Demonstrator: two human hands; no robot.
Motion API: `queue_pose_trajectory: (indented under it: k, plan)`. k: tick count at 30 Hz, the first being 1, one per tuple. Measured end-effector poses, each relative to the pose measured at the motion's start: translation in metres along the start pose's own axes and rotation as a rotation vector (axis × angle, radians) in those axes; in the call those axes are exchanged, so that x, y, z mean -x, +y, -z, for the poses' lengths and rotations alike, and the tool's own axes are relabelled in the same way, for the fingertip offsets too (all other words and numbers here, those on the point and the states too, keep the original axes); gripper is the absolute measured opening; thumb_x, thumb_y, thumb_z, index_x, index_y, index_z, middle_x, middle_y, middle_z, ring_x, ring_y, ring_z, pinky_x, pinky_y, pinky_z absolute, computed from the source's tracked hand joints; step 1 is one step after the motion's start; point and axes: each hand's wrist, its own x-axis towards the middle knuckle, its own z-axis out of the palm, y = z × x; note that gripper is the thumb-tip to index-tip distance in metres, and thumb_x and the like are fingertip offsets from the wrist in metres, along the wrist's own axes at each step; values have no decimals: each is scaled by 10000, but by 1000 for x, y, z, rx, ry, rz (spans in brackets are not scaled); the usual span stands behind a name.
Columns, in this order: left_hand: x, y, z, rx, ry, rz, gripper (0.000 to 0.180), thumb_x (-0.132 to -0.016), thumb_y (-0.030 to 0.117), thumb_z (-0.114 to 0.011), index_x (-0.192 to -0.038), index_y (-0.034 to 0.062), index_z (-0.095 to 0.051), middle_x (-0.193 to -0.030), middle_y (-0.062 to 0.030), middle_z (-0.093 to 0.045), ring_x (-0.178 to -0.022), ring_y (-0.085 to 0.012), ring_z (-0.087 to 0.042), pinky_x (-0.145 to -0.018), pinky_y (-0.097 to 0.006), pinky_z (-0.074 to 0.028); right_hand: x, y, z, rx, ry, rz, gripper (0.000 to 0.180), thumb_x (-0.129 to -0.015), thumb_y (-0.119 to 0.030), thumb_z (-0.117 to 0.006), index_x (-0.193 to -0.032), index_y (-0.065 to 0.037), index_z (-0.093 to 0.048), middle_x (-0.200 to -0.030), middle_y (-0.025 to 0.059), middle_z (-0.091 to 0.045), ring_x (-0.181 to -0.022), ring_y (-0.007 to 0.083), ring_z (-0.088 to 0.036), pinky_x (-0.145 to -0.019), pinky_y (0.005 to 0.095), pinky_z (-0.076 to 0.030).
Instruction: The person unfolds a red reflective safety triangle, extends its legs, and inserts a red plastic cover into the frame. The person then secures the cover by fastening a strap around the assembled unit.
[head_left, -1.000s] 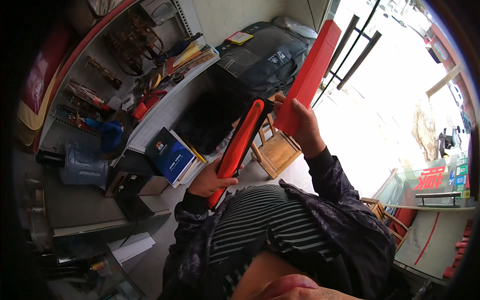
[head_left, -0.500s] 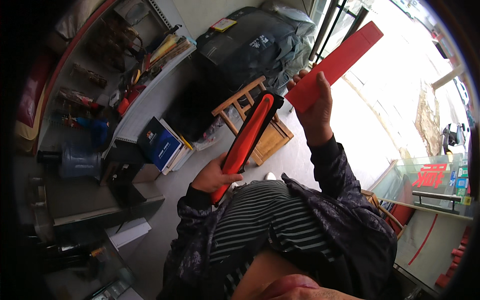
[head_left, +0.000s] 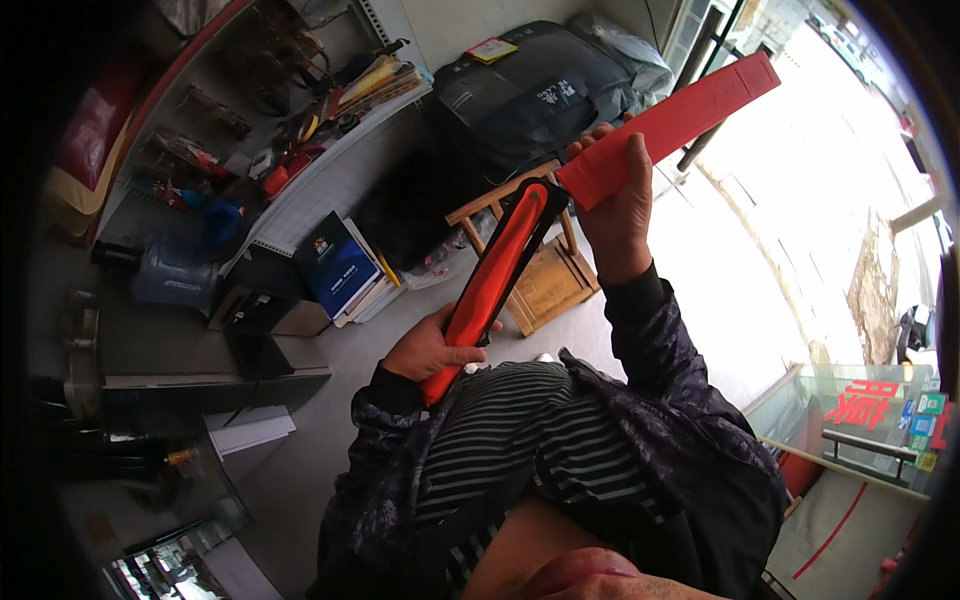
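My left hand (head_left: pixel 418 347) is closed round the lower part of a long, slim red tool with black edging (head_left: pixel 503 262). A round pivot shows at the tool's upper end, and it looks folded. Further up and to the right, my right hand (head_left: pixel 622 215) grips a long, flat red box or sleeve (head_left: pixel 695 122) by its lower end, thumb on the near face. The box slants up to the right. Its lower end comes close to the tool's pivot end; whether they touch I cannot tell.
Beyond my hands stands a wooden chair (head_left: pixel 550 285), with a large black bag (head_left: pixel 535 95) behind it. At left are a shelf of goods (head_left: pixel 345 140), upright books (head_left: pixel 340 268) and a clear water bottle (head_left: pixel 175 272). A glass counter (head_left: pixel 785 405) stands at right.
The red box has tipped to a flatter slant, and my right hand has shifted slightly left with it. My left hand and the tool stay nearly in place. The surroundings have shifted in view.
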Motion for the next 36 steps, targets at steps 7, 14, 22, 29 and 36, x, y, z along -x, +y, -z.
queue_pose_trajectory:
  k: [7,14,22,29,36]
  plan:
    - [9,2,16,-7,38,6,745,-866,95,-874,-1512,29,-507,-1359,-46,-706,-1141,-149,-647,-1069,-346,-523,-3,24,-17,-10,-53,31,551,-1019,-311,-757,-1457,-174,-451,-1211,84,-656,-1112,255,-676,-1091,504,-546]
    - [15,4,30,-19,46,3,837,-838,201,-927,-1526,55,-474,-1367,-43,-680,-1199,-171,-629,-1100,-373,-501,-5,41,-19,-64,-86,-37,558,-1012,-346,-770,-1471,-185,-495,-1268,57,-682,-1203,257,-666,-1087,499,-547]
    - [17,7,35,-77,83,4,802,-855,131,-877,-1527,-4,-461,-1382,-64,-697,-1221,-174,-640,-1117,-371,-494,-3,53,-25,-14,-97,-65,706,-998,-357,-781,-1551,-181,-379,-1387,110,-634,-1265,314,-649,-1108,576,-535]
    - [16,6,44,-264,128,38,844,-838,218,-892,-1542,21,-470,-1401,-115,-682,-1323,-257,-618,-1166,-419,-458,-4,57,-16,-46,-131,-111,674,-1021,-341,-750,-1560,-166,-386,-1404,104,-631,-1279,321,-638,-1119,592,-523]
    - [23,11,51,-499,181,42,894,-850,448,-897,-1515,0,-502,-1353,-185,-684,-1269,-303,-650,-1115,-413,-489,-6,60,1,28,-175,-139,735,-976,-327,-807,-1554,-143,-391,-1400,127,-629,-1278,314,-635,-1128,574,-521]
